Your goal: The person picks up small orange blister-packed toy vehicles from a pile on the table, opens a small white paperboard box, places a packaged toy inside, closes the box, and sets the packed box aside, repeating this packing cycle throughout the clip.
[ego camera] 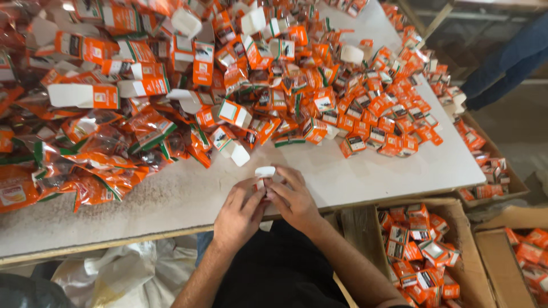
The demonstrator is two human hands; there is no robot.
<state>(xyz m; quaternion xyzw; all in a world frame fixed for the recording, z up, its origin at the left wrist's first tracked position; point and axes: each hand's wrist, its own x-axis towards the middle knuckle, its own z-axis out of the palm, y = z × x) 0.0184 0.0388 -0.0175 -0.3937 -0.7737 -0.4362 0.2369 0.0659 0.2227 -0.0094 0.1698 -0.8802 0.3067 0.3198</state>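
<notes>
My left hand (238,212) and my right hand (294,197) meet at the near edge of a white table (365,168), both closed around one small orange-and-white carton (264,173) whose white end flap sticks up above my fingers. Most of that carton is hidden by my fingers. A few loose cartons (233,147) lie just beyond my hands. Farther back, a big heap of small orange cartons (342,97) and shiny orange foil packets (108,148) covers the table.
A cardboard box (474,268) with several filled orange cartons stands at my lower right, another box (502,165) sits past the table's right edge. A white sack (125,274) lies below the table. Another person's blue-trousered leg (508,63) is at the top right.
</notes>
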